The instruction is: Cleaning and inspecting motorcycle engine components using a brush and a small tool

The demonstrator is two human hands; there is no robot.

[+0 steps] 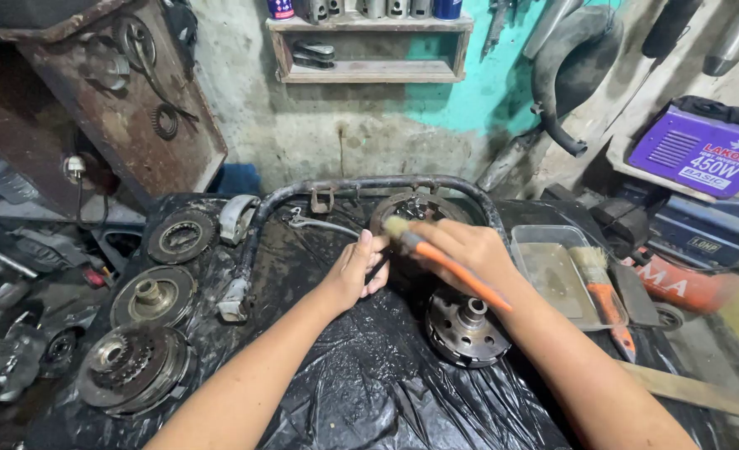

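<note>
My right hand [461,250] grips an orange-handled paintbrush [444,265], its bristles pointing up-left near a round greasy metal part [415,208] at the middle of the work surface. My left hand [357,271] rests beside that part, fingers curled at its lower left edge; what they pinch is hidden. A round clutch-like drum with a centre shaft [467,327] lies just below my right wrist on the black plastic sheet [369,375].
A bent metal tube frame [303,190] arcs behind the hands. Three round clutch parts [140,362] lie at left. A clear tray of liquid [553,275] with a second orange brush [604,287] sits at right, a wooden slat [682,387] below it, and a purple box [703,154] further right.
</note>
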